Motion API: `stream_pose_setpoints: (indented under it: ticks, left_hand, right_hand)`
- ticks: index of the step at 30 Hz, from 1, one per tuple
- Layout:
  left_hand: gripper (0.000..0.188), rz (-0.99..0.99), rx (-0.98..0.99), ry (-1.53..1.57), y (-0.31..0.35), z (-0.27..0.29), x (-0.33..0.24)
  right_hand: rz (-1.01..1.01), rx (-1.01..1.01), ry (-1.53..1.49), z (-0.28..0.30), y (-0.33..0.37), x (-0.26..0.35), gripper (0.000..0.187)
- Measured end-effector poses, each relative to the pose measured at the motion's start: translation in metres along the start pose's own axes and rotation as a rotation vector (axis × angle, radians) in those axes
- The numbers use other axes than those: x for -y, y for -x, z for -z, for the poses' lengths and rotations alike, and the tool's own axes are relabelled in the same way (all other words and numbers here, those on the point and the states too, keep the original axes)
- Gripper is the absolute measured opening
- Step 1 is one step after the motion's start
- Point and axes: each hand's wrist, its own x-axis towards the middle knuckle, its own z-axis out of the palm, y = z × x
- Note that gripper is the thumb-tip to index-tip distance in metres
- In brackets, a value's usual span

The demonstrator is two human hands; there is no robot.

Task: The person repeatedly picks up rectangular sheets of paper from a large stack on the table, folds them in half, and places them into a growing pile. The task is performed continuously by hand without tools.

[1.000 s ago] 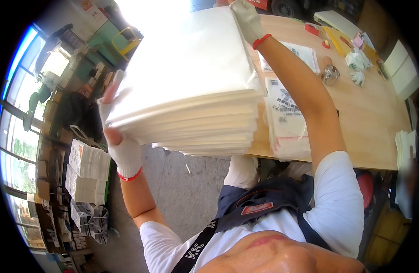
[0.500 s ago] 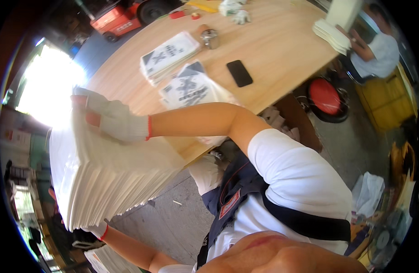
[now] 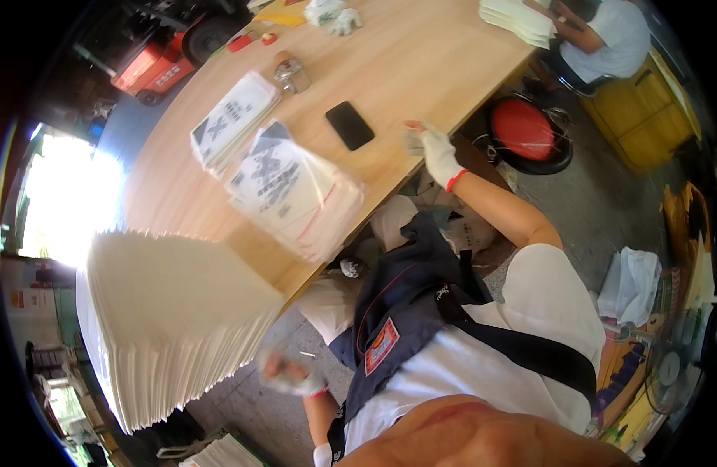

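Both my hands wear white work gloves with red cuffs. My right hand (image 3: 436, 154) hangs over the table's near edge, right of a black phone (image 3: 350, 125), its fingers partly stretched with nothing visible in them. Low beside the big stack, my left hand (image 3: 292, 377) is smeared by motion, so its finger position is unclear. The tall stack of off-white sheets (image 3: 175, 292) stands on the table's left end, touched by neither hand. Between stack and phone lie a loose pile of printed white bags (image 3: 284, 187) and a neater printed pile (image 3: 235, 117).
A metal-and-glass jar (image 3: 291, 75), red tape (image 3: 240, 42) and white gloves (image 3: 344, 22) sit farther back on the wooden table (image 3: 420, 70). A seated person (image 3: 607, 43) is at the far right, near a red round stool (image 3: 523, 128). An orange forklift (image 3: 152, 68) stands behind.
My right hand has left the top of the sheet stack and swung right to the table edge. My left hand has come away from the stack's lower side toward my body.
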Motion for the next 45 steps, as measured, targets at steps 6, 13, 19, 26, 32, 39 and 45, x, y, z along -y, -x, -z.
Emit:
stream_pose_setpoints:
  ticks: [6,13,19,26,32,39,45]
  left_hand:
    - [0.038,-0.313,1.087,0.089,-0.019,-0.216,-0.022]
    - [0.066,-0.488,1.212,-0.247,0.023,-0.413,0.018]
    - [0.075,-0.511,1.190,-0.399,0.028,-0.486,0.025]
    - [0.068,-0.544,1.276,-0.284,0.017,-0.520,0.017]
    - [0.069,-0.593,1.353,-0.159,0.005,-0.551,0.018]
    - [0.071,-0.577,1.388,-0.092,0.003,-0.561,0.018]
    - [0.071,-0.578,1.415,-0.059,0.001,-0.566,0.015]
  right_hand:
    - [-0.168,-0.433,-0.237,0.161,-0.063,0.045,0.017]
    - [0.050,-0.507,-0.243,0.307,-0.141,0.121,0.027]
    - [0.080,-0.559,-0.238,0.339,-0.180,0.173,0.029]
    - [0.089,-0.611,-0.087,0.375,-0.254,0.179,0.048]
    - [0.111,-0.649,-0.023,0.381,-0.294,0.182,0.045]
    - [0.158,-0.724,0.068,0.399,-0.330,0.189,0.054]
    - [0.255,-0.752,-0.027,0.422,-0.347,0.180,0.038]
